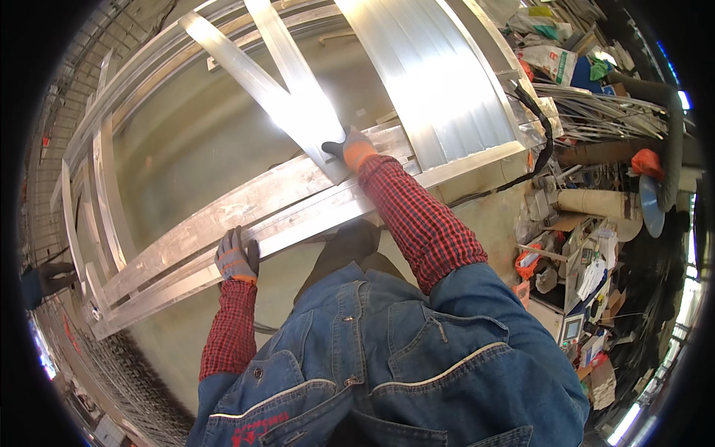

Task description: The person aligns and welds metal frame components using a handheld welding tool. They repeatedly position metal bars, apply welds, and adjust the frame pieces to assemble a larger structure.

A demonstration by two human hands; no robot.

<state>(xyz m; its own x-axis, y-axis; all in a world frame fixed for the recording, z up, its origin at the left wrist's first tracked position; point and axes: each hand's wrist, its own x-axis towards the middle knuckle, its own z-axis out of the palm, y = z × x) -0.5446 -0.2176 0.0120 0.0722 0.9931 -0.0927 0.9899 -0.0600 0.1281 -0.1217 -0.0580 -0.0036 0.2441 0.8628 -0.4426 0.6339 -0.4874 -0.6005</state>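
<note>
Nearest, leaning over in a blue denim jacket (417, 357) with red checked sleeves. Left hand (237, 257), gloved grey with an orange cuff, curling over the near edge of the long aluminium profiles (223, 231), grip closed on that edge. Stack lying flat, long axis running from near left to far right, so sitting directly under and ahead of both hands rather than off to either side. Left hand being the nearer one; right hand (351, 149) reaching farther along the same axis, pressing down flat where two crossing strips (290, 97) meet the stack, fingers spread rather than wrapped, holding nothing closed. Beyond, a broad ribbed metal sheet (432, 82) catching glare. Far right, a cluttered shelf (588, 276) with boxes and a cardboard tube, well apart from the hands.
</note>
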